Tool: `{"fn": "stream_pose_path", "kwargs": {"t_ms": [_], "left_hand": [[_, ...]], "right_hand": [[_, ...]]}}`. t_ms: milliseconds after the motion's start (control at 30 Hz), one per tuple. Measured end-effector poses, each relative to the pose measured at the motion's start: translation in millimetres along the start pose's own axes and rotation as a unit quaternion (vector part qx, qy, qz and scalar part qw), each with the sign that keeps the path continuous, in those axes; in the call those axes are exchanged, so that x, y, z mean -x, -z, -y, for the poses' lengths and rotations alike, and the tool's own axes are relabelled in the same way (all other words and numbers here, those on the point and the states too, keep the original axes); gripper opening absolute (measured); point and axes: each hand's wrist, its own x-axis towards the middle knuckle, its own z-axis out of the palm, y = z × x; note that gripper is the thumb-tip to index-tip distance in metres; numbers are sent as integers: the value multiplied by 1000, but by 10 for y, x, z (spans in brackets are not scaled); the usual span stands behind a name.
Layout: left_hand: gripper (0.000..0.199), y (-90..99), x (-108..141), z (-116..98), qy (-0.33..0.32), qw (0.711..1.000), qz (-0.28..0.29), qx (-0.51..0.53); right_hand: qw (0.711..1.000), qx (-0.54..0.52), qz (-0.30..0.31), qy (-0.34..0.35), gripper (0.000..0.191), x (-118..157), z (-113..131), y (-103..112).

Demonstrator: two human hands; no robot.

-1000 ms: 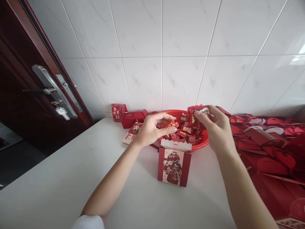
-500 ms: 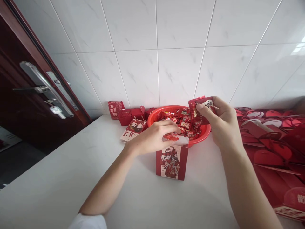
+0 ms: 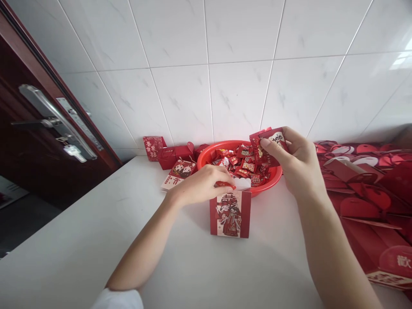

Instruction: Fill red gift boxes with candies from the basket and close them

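Observation:
A red gift box printed with cartoon figures stands upright on the white table, its pale inner flap raised. Over its mouth, my left hand is closed on a small red wrapped candy; fingers hide part of it. My right hand pinches red candy packets between thumb and fingers, above the right rim of a red plastic basket. Several red wrapped candies lie inside the basket, just behind the box.
To the left of the basket are a printed red box lying down, a plain red box and an upright red card or box. Many red boxes pile up at right. Behind are a tiled wall and a door handle.
My left hand has drawn back from the basket side to the box mouth, with a red candy now showing in its fingers. My right hand keeps its packets; the view has shifted slightly.

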Motion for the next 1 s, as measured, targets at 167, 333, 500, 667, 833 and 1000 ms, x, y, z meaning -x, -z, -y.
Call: {"fn": "stream_pose_path", "kwargs": {"t_ms": [167, 333, 500, 667, 833, 1000], "left_hand": [[20, 7, 6, 11, -26, 999, 0, 18], [22, -6, -4, 60, -17, 999, -16, 34], [20, -29, -7, 94, -1, 998, -46, 45], [31, -16, 22, 42, 31, 998, 2, 47], [59, 9, 65, -13, 70, 996, 46, 30], [51, 26, 67, -52, 73, 994, 67, 43]], "right_hand": [[1000, -7, -1, -1, 20, 3, 14, 17], [1000, -12, 4, -5, 22, 2, 25, 23], [1000, -7, 14, -8, 24, 4, 34, 28], [999, 32, 34, -28, 28, 18, 121, 53], [985, 94, 137, -35, 28, 36, 233, 109], [949, 139, 283, -14, 25, 39, 217, 110]]}}
